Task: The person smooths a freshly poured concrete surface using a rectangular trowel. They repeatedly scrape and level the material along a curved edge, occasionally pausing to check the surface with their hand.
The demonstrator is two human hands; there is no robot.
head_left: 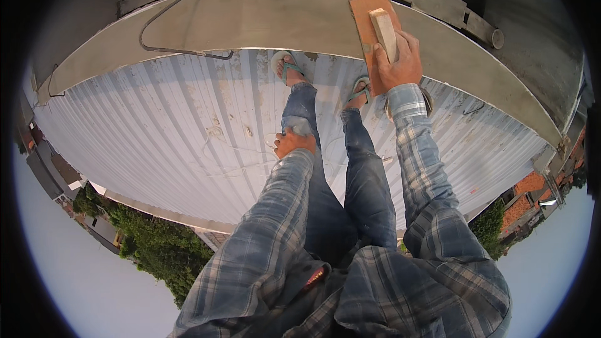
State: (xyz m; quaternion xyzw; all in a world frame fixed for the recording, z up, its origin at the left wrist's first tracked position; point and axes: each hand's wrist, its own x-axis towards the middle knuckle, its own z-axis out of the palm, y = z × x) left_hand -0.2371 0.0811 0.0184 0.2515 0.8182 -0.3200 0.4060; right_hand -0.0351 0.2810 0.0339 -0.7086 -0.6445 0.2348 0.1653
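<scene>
My right hand [400,59] is closed round the pale wooden handle of a plastering float [364,28]. The float's flat brown board lies over the smooth plastered ledge [300,15], its near end reaching past the ledge's front edge. Lower and to the left, my left hand [294,143] is curled in front of my left leg. A pale grey lump [300,126] shows at its fingers; its kind cannot be made out.
I stand in sandals on a corrugated metal roof [188,112] with scattered mortar crumbs. A bent metal rod [145,28] crosses the ledge on the left. Boards and a pipe [496,39] lie behind the ledge. Beyond the roof edge are trees [159,244] and tiled roofs [523,194].
</scene>
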